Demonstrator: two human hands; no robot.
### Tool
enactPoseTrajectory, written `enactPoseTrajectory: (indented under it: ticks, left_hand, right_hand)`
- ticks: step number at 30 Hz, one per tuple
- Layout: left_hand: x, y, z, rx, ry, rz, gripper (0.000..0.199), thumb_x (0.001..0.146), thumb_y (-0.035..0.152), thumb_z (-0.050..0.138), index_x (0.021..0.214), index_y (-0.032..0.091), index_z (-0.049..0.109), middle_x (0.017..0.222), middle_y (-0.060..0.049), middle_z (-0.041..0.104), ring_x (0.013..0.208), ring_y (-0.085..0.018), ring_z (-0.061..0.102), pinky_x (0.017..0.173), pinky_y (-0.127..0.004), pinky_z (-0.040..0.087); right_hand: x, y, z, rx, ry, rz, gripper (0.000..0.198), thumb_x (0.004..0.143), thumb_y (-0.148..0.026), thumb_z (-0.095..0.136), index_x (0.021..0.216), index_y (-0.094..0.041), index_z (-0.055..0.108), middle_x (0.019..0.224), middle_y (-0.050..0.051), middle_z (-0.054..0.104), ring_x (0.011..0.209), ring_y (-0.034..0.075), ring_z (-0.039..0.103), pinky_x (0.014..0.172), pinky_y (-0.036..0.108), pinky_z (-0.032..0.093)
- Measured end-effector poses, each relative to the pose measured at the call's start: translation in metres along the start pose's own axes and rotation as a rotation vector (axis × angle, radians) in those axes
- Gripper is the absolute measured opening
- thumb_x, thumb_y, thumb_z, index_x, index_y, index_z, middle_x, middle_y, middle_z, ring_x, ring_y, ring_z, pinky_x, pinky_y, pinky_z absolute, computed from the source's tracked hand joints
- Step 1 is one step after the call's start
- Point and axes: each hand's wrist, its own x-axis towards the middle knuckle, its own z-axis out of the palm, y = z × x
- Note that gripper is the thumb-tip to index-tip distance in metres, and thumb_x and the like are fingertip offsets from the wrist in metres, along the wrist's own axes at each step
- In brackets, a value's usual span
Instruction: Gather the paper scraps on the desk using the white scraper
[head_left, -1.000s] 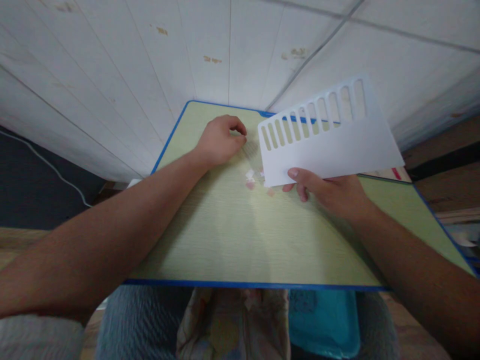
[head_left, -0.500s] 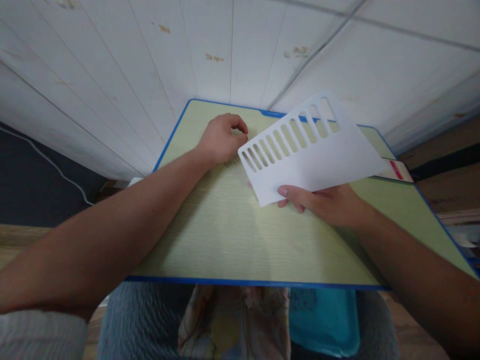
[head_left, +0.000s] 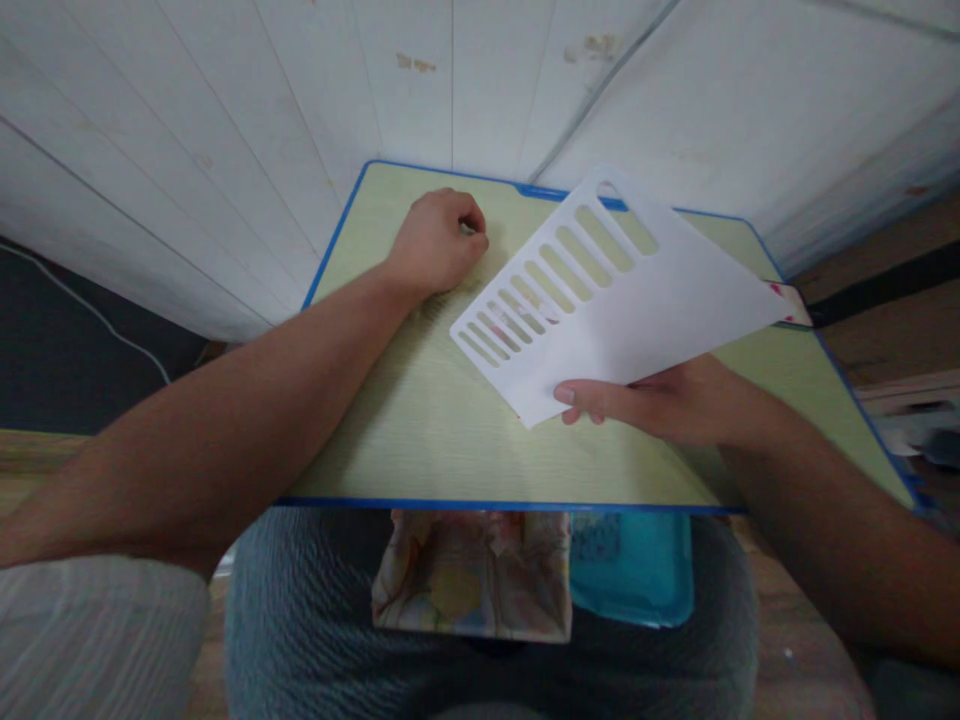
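Note:
My right hand (head_left: 660, 400) grips a thin white slotted sheet (head_left: 622, 310) by its near edge, thumb on top and the other fingers mostly hidden beneath. Rounded slots, graded in length, run along the sheet's far left edge. It is tilted above a pale green table (head_left: 420, 440) with blue edging. To the left of the sheet, my left hand (head_left: 442, 240) rests near the tabletop, fingers curled and thumb against them. Whether anything small is in that pinch is hidden. Some pinkish patches show through the slots; I cannot tell what they are.
A flat pale item with red marks (head_left: 791, 303) lies at the table's right edge, partly behind the sheet. Below the front edge are a patterned cloth-like holder (head_left: 472, 580) and a blue plastic tray (head_left: 637, 570). A white panelled wall (head_left: 300, 90) with a cable (head_left: 607, 85) stands behind.
The white slotted sheet has turned, its slotted left end coming lower and nearer to me. My left hand has curled a little tighter. The whole view has shifted slightly.

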Motion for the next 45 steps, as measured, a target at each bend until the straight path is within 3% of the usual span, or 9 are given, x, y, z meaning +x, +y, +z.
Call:
enactPoseTrajectory:
  ticks: [3, 7, 13, 18, 23, 28, 32, 37, 45]
  left_hand:
    - [0.003, 0.001, 0.002, 0.016, -0.006, -0.038, 0.035, 0.096, 0.040, 0.067, 0.121, 0.033, 0.090, 0.138, -0.004, 0.088, 0.136, -0.040, 0.073, 0.130, -0.059, 0.056]
    - [0.007, 0.003, 0.002, -0.013, -0.072, -0.066, 0.060, 0.096, 0.059, 0.061, 0.148, 0.042, 0.085, 0.143, 0.000, 0.087, 0.150, -0.040, 0.063, 0.139, -0.060, 0.045]
    - [0.006, 0.007, -0.001, -0.006, -0.082, -0.088, 0.078, 0.093, 0.070, 0.057, 0.162, 0.041, 0.079, 0.144, 0.003, 0.087, 0.154, -0.040, 0.058, 0.141, -0.061, 0.038]
    - [0.005, 0.009, -0.001, 0.044, -0.049, -0.114, 0.066, 0.103, 0.065, 0.054, 0.156, 0.038, 0.083, 0.141, 0.003, 0.088, 0.150, -0.036, 0.059, 0.136, -0.058, 0.044]
    - [0.005, 0.010, 0.000, 0.123, -0.014, -0.101, 0.050, 0.103, 0.042, 0.058, 0.141, 0.034, 0.089, 0.145, 0.000, 0.087, 0.139, -0.033, 0.067, 0.130, -0.056, 0.053]
    - [0.005, 0.011, 0.000, 0.133, -0.010, -0.097, 0.047, 0.104, 0.031, 0.059, 0.140, 0.032, 0.089, 0.145, 0.000, 0.087, 0.135, -0.031, 0.069, 0.130, -0.052, 0.054]
    - [0.005, 0.012, -0.001, 0.168, 0.006, -0.081, 0.040, 0.106, 0.026, 0.060, 0.132, 0.026, 0.091, 0.143, -0.006, 0.087, 0.133, -0.028, 0.074, 0.127, -0.046, 0.057]
    - [0.004, 0.015, -0.003, 0.161, 0.011, -0.089, 0.040, 0.106, 0.022, 0.061, 0.133, 0.019, 0.091, 0.143, -0.010, 0.087, 0.135, -0.029, 0.075, 0.127, -0.044, 0.058]
    - [0.008, 0.006, 0.000, 0.097, 0.039, -0.095, 0.035, 0.102, 0.025, 0.063, 0.121, 0.031, 0.092, 0.135, -0.002, 0.089, 0.126, -0.029, 0.075, 0.126, -0.046, 0.059]
  right_hand:
    - [-0.023, -0.001, 0.007, -0.037, 0.042, 0.000, 0.027, 0.104, -0.042, 0.091, 0.082, -0.026, 0.086, 0.074, 0.003, 0.085, 0.066, 0.023, 0.079, 0.067, 0.034, 0.067]
    - [-0.061, 0.003, 0.015, -0.077, 0.193, 0.065, 0.039, 0.106, -0.050, 0.090, 0.075, -0.030, 0.082, 0.070, 0.002, 0.082, 0.060, 0.023, 0.077, 0.061, 0.035, 0.067]
    - [-0.100, 0.016, 0.024, -0.012, 0.449, 0.214, 0.052, 0.093, -0.072, 0.098, 0.074, -0.028, 0.078, 0.066, 0.004, 0.079, 0.054, 0.024, 0.072, 0.051, 0.037, 0.064]
    - [-0.116, 0.037, 0.020, 0.079, 0.568, 0.242, 0.050, 0.091, -0.069, 0.102, 0.074, -0.027, 0.080, 0.069, 0.005, 0.081, 0.057, 0.025, 0.074, 0.055, 0.039, 0.067]
    - [-0.117, 0.044, 0.021, 0.143, 0.658, 0.253, 0.047, 0.089, -0.065, 0.102, 0.073, -0.026, 0.082, 0.068, 0.007, 0.079, 0.056, 0.025, 0.072, 0.056, 0.041, 0.068]
    - [-0.117, 0.043, 0.022, 0.181, 0.638, 0.259, 0.040, 0.086, -0.055, 0.102, 0.071, -0.027, 0.079, 0.064, 0.006, 0.074, 0.054, 0.024, 0.068, 0.051, 0.040, 0.063]
    - [-0.118, 0.045, 0.020, 0.263, 0.618, 0.225, 0.034, 0.090, -0.045, 0.094, 0.069, -0.026, 0.076, 0.060, 0.004, 0.069, 0.051, 0.021, 0.061, 0.045, 0.035, 0.055]
    - [-0.115, 0.043, 0.022, 0.262, 0.649, 0.236, 0.033, 0.088, -0.045, 0.095, 0.073, -0.024, 0.075, 0.062, 0.003, 0.068, 0.052, 0.020, 0.061, 0.046, 0.033, 0.055]
    - [-0.112, 0.039, 0.026, 0.134, 0.710, 0.256, 0.040, 0.088, -0.054, 0.098, 0.073, -0.024, 0.075, 0.065, 0.005, 0.073, 0.053, 0.021, 0.063, 0.049, 0.035, 0.057]
